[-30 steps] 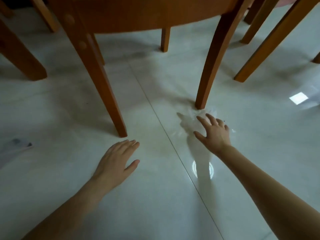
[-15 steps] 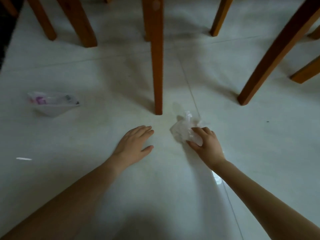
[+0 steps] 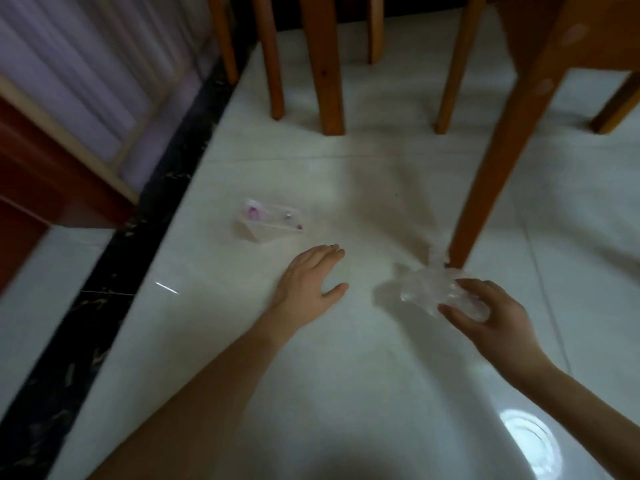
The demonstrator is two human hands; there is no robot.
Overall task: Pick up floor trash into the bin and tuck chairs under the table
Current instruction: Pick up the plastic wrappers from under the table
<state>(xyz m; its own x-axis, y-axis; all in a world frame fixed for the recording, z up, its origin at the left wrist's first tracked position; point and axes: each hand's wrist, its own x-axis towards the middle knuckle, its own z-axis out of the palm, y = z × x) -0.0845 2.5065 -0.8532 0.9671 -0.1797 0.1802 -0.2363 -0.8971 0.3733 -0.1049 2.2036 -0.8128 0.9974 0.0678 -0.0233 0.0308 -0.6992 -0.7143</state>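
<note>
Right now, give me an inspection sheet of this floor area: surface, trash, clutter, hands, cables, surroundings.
Surface: glossy white tile floor, with a lamp glare spot at lower right.
Job's things: crumpled clear plastic in hand; clear wrapper with pink print lying on the floor; no bin in view.
Clutter: nothing seen beyond the trash.
Hands: right hand has its grip shut on the plastic; left hand open, empty, palm down.
Cables: nothing seen.
Surroundings: wooden chair legs ahead, dark floor border and pale curtain at left.

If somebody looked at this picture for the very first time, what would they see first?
Probably the right hand near the middle right, pinching a crumpled clear plastic bag beside a wooden chair leg. Next, the left hand spread open over the white floor, and another clear wrapper with pink print lying just beyond it.
</note>
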